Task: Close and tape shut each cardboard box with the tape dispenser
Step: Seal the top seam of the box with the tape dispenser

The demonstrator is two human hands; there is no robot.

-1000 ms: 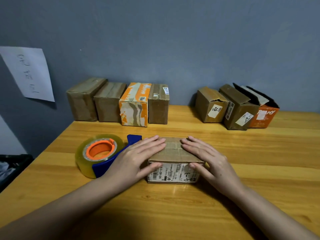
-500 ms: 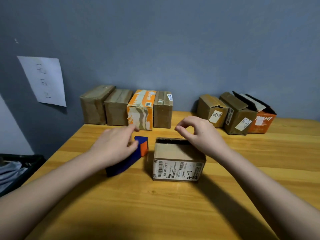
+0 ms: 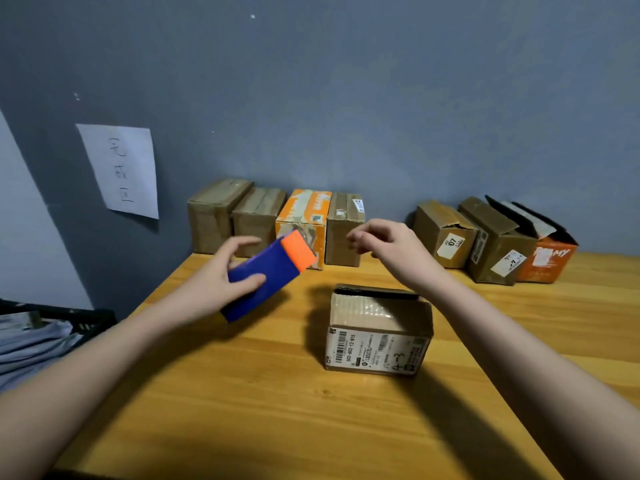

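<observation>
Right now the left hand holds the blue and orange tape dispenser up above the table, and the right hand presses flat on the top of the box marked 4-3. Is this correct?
Not quite. In the head view the right hand is raised above the box marked 4-3, fingers curled, touching nothing. The rest stands: the left hand holds the blue and orange tape dispenser above the table.

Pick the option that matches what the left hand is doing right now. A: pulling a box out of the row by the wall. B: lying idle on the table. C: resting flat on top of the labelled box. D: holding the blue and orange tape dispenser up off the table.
D: the left hand grips the tape dispenser, lifted clear of the table.
</observation>
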